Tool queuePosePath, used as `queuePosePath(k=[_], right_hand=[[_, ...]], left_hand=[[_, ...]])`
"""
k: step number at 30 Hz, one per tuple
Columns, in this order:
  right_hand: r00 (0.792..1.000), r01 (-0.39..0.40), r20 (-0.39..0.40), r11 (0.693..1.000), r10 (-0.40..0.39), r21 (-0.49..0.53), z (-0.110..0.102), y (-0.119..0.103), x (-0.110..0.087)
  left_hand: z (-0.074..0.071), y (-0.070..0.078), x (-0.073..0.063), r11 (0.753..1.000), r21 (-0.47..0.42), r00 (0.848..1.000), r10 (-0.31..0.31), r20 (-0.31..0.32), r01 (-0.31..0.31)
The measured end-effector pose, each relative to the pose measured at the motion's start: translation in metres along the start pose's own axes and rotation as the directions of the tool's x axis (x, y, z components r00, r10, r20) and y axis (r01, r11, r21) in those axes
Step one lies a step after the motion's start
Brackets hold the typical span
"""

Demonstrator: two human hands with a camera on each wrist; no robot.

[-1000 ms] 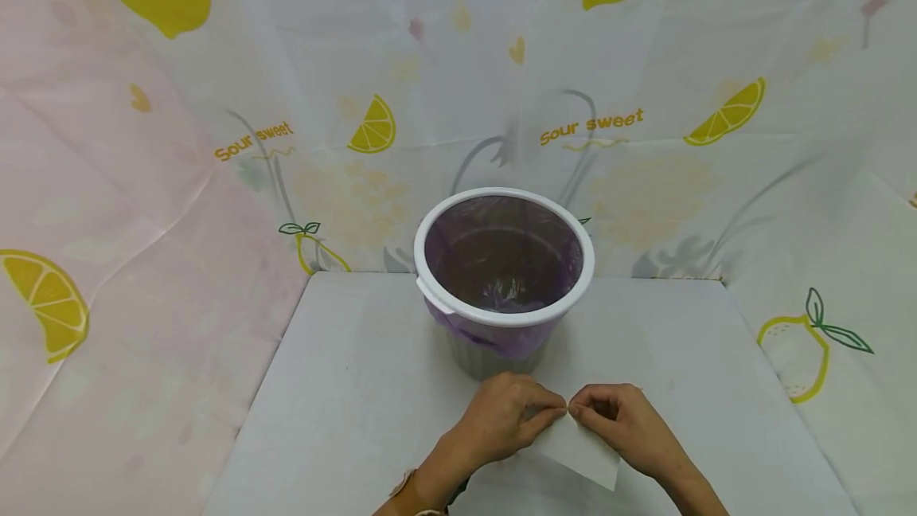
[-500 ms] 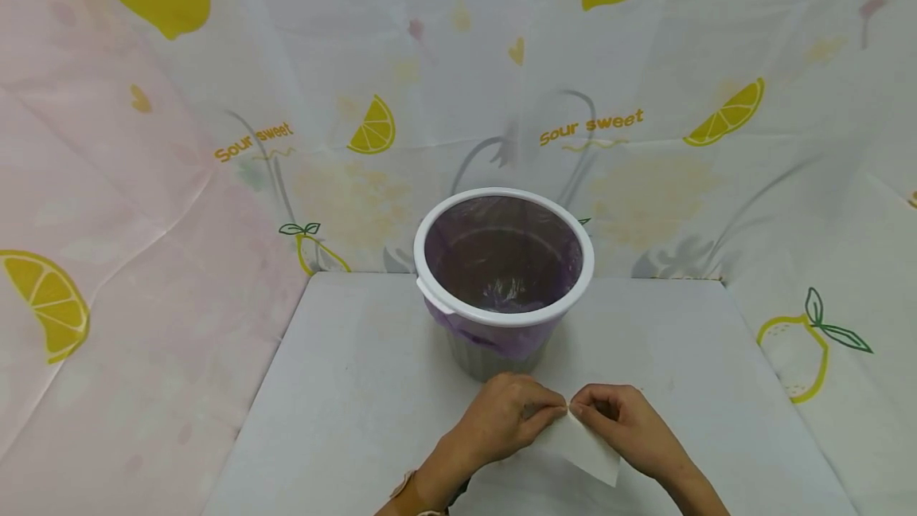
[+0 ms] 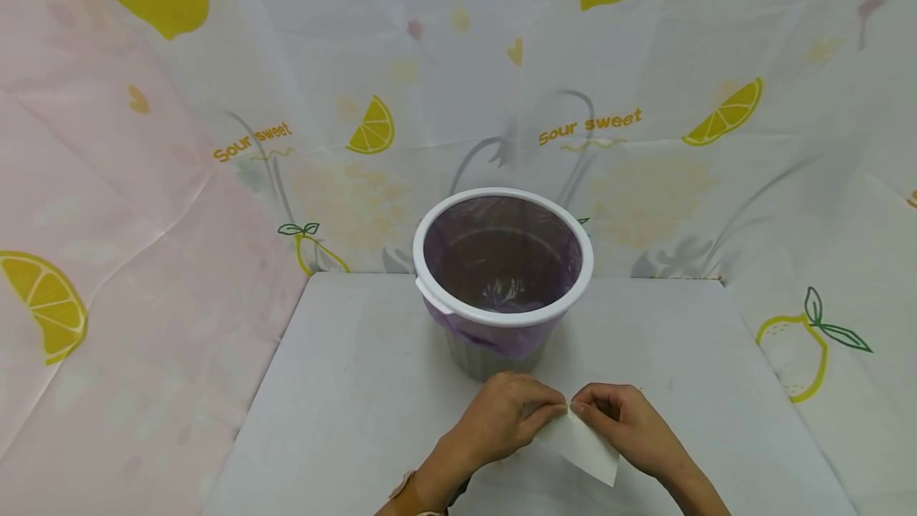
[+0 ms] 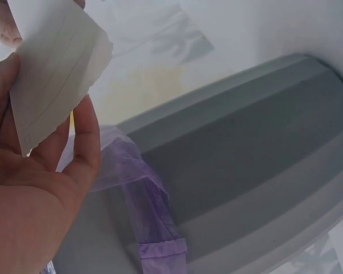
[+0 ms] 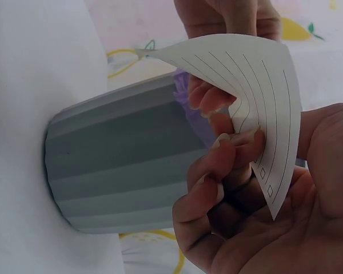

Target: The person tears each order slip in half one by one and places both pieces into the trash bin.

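Between both hands is a piece of lined white paper [image 3: 589, 449], seen with ruled lines and small printed boxes in the right wrist view. One edge of the paper [image 4: 63, 68] looks ragged in the left wrist view. My left hand [image 3: 501, 420] pinches its upper edge between thumb and fingers. Close beside it, my right hand [image 3: 630, 428] pinches the same edge, the fingertips of both hands nearly meeting. In the right wrist view the sheet [image 5: 274, 97] curves over the fingers. Just beyond the hands stands a grey trash bin [image 3: 494, 353] with a white rim.
A purple bag [image 3: 526, 337] lines the bin and hangs out below its rim. The bin stands on a white tabletop [image 3: 358, 404]. A lemon-printed cloth [image 3: 458, 86] hangs behind the table and along its sides.
The paper's lower corner has shifted very slightly. Both hands keep nearly the same place and pinch, and the bin has not moved.
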State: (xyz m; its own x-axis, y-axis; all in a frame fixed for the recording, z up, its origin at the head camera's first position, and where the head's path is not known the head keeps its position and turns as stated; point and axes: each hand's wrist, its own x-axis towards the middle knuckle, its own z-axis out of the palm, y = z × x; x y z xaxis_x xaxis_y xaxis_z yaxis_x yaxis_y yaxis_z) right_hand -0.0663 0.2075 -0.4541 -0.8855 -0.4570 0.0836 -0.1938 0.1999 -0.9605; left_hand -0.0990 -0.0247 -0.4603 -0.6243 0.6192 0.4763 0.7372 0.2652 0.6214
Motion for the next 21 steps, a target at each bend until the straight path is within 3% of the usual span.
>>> queuePosePath(k=[21], right_hand=[[1.0, -0.03, 0.005, 0.999, 0.03, -0.028, -0.0011, 0.0024, -0.0007]], left_hand=[[-0.004, 0.0006, 0.0001, 0.998, -0.061, 1.0, 0.011, -0.022, -0.012]])
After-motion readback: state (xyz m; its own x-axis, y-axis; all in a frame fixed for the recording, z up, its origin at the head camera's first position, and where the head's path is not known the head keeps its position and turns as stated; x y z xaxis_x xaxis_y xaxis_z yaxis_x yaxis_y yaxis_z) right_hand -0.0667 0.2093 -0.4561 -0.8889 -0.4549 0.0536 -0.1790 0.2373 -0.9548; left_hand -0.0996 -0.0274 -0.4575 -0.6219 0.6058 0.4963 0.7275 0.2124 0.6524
